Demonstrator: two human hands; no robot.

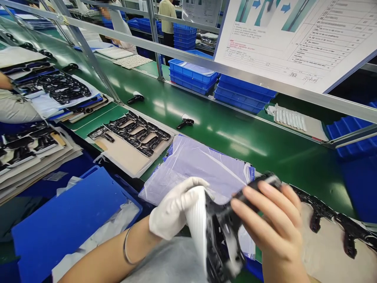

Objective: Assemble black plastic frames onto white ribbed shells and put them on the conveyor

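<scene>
My left hand, in a white glove, grips a white ribbed plastic piece and presses it against a black pistol-shaped plastic housing. My bare right hand holds that black housing from the right, fingers wrapped over its top end. Both hands are close to my body, above a clear plastic bag lying over a blue tray.
A green conveyor belt carries two assembled black-and-white parts. Black housings lie on card sheets at left and right. Blue bins stand beyond the belt. A blue lid lies at lower left. A co-worker's arm is at far left.
</scene>
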